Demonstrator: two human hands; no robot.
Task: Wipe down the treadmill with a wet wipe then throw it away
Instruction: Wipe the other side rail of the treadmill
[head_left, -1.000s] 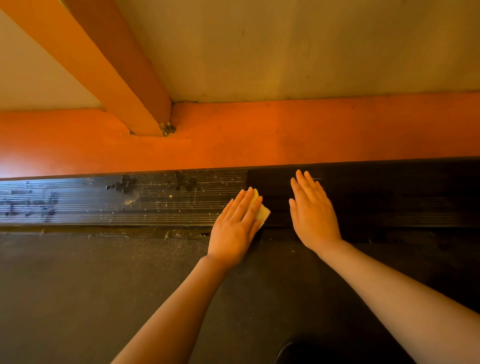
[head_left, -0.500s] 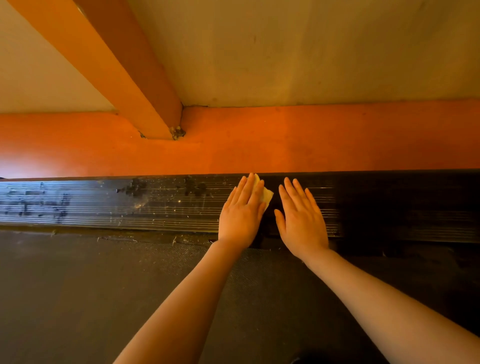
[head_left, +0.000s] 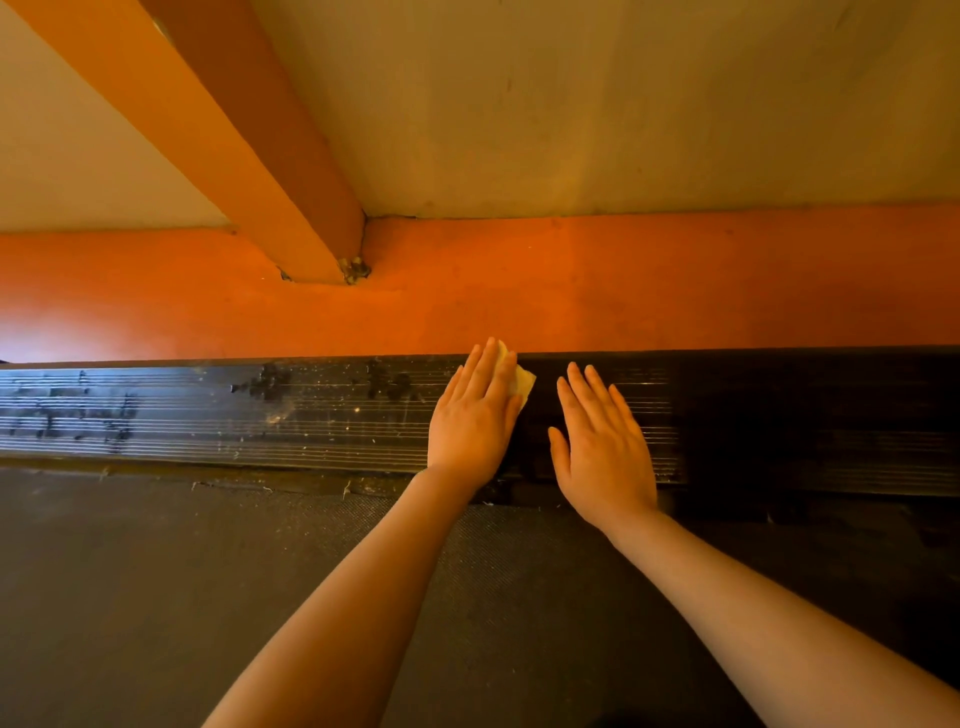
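Head view only: left hand (head_left: 475, 415), fingers straight, presses wet wipe (head_left: 521, 382) flat at far edge of ribbed side rail (head_left: 260, 415), long axis left-right. Right hand (head_left: 602, 441) flat just beside. Dusty rail runs leftward; belt (head_left: 156, 597) nearer.

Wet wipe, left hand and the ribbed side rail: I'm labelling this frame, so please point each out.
wet wipe (head_left: 523, 383), head view, the corner that shows past the fingers.
left hand (head_left: 471, 422), head view, back of the hand.
ribbed side rail (head_left: 322, 431), head view, dusty stretch.
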